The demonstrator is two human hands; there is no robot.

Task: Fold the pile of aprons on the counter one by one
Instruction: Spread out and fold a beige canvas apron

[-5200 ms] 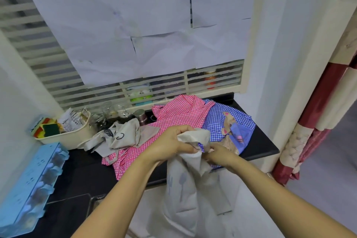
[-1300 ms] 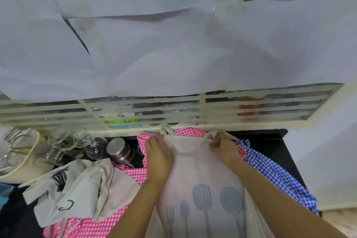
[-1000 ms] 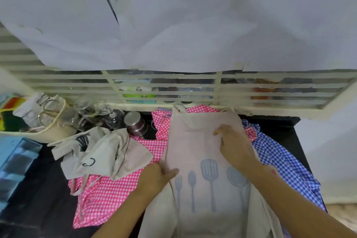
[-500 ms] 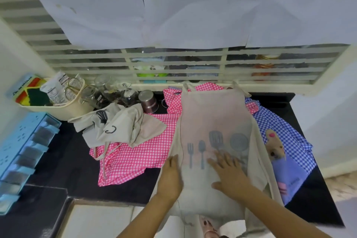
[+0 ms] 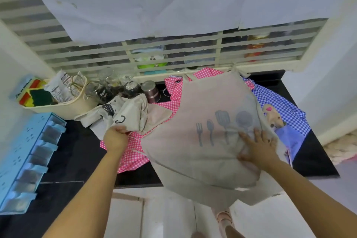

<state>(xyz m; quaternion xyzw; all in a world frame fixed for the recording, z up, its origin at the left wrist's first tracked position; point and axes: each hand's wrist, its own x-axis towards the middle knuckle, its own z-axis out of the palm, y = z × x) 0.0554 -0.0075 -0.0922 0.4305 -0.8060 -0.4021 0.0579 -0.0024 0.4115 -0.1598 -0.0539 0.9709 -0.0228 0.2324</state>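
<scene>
The black counter (image 5: 77, 152) carries the pile. The utensil-print apron (image 5: 193, 164) lies spread on top, its long axis running from the bib by the window grille straight toward the person, hem hanging over the front edge. Under it lie a pink checked apron (image 5: 133, 152) and a blue checked apron (image 5: 280, 106); to its left sits a crumpled apron (image 5: 133, 114). The hands are well apart: the right hand (image 5: 258, 147) presses flat on the spread apron's right side, while the left hand (image 5: 116, 137) seems to grip the crumpled apron's edge, so the lengthwise fold likely starts from the right.
</scene>
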